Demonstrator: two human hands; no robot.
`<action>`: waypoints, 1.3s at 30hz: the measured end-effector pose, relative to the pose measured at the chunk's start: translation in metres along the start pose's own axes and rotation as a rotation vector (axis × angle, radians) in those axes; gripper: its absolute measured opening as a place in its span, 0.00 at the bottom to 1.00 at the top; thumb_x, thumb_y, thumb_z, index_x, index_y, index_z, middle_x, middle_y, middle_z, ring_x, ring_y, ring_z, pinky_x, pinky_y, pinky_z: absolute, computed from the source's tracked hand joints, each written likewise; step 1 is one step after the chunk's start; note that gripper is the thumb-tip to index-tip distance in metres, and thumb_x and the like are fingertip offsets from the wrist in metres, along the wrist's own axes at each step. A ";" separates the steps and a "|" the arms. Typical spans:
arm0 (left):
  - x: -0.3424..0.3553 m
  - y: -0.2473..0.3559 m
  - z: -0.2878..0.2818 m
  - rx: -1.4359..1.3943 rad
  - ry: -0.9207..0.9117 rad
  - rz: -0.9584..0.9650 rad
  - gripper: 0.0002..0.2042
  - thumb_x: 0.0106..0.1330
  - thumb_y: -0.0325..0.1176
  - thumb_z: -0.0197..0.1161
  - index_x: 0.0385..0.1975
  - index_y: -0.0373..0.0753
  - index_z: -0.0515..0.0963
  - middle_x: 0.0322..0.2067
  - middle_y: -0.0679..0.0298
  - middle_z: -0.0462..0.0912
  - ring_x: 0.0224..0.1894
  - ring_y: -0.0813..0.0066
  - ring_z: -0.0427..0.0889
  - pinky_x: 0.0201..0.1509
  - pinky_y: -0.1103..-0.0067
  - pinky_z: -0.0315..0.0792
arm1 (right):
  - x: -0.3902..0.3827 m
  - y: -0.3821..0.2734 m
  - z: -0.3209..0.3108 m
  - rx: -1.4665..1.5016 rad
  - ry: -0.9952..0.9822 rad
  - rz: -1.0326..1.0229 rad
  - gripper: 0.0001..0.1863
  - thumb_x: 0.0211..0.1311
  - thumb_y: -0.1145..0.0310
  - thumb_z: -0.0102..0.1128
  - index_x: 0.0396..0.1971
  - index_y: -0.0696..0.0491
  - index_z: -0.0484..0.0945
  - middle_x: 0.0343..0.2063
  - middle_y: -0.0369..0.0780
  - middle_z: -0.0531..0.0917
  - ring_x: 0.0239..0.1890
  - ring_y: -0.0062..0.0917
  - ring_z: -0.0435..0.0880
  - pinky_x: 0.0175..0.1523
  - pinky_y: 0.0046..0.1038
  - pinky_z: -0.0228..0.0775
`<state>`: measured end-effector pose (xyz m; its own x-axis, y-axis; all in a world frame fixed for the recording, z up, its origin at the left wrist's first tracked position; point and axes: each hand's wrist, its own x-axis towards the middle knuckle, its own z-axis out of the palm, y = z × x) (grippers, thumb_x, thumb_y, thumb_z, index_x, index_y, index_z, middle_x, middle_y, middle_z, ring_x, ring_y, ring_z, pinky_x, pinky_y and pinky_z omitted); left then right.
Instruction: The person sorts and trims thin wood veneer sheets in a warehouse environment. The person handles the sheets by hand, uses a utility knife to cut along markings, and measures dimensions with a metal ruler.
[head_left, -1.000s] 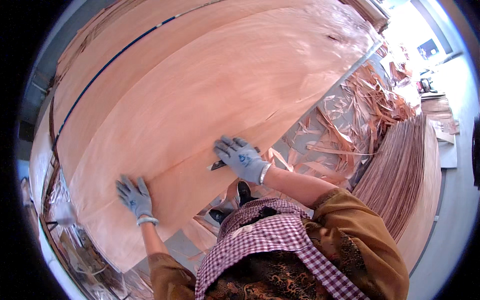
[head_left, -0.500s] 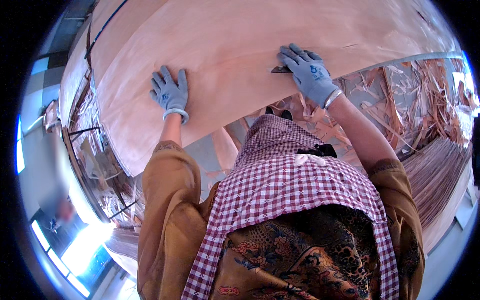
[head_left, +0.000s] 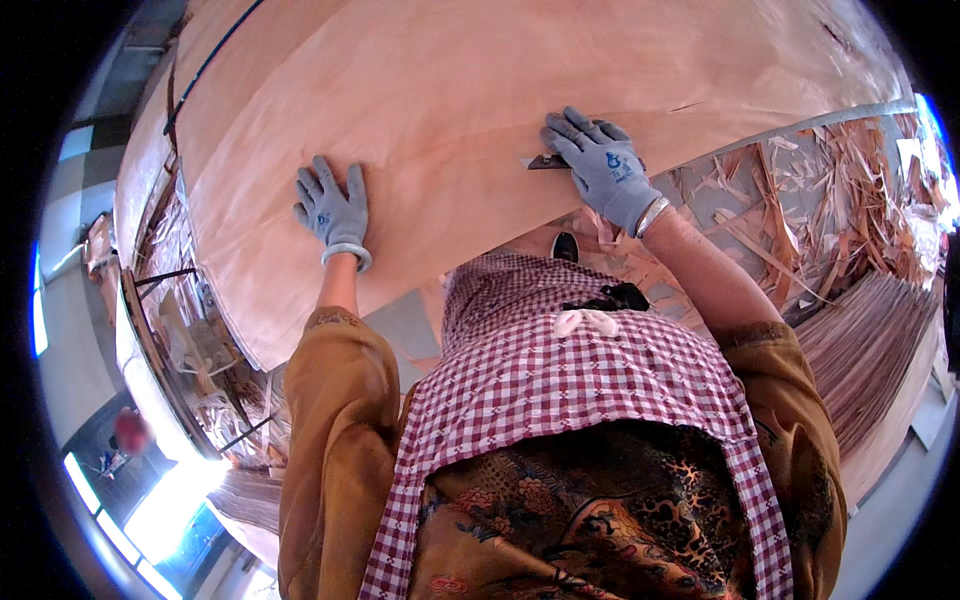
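Note:
Beneath both hands spreads a large, thin, pinkish wood veneer sheet [head_left: 430,170], its near edge running slantwise in front of my body. My left hand [head_left: 335,210], in a grey glove, lies flat on its left part, fingers spread and holding nothing. Farther right, my gloved right hand [head_left: 605,170] presses palm down near the sheet's edge. A dark flat-bladed knife [head_left: 546,162] juts out leftward from under that palm, held against the sheet. My right thumb and most of the knife's handle are hidden by the hand.
Veneer scraps [head_left: 780,200] litter the floor to the right and below the sheet. A stack of veneer sheets [head_left: 870,365] stands at the right. At the left are a dark metal frame [head_left: 150,340] and more scraps. A dark cord [head_left: 210,60] crosses the sheet's far left.
Both hands, the knife and the veneer sheet appear slightly lower and farther left in the picture. A shoe now shows more plainly below the sheet's edge. Both hands keep their contact.

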<state>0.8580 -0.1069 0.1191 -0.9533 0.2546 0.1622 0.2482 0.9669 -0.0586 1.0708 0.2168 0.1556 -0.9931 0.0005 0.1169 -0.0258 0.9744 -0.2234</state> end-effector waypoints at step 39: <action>-0.015 -0.003 0.000 0.118 -0.040 -0.008 0.32 0.67 0.55 0.40 0.64 0.40 0.53 0.64 0.49 0.52 0.66 0.55 0.52 0.64 0.58 0.48 | -0.013 0.048 -0.016 0.016 0.162 0.303 0.15 0.52 0.74 0.49 0.41 0.51 0.74 0.50 0.40 0.74 0.58 0.35 0.68 0.58 0.35 0.61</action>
<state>0.8719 -0.1135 0.1164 -0.9619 0.2437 0.1240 0.2208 0.9598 -0.1733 1.0843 0.2668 0.1592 -0.9251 0.3260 0.1946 0.2644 0.9210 -0.2862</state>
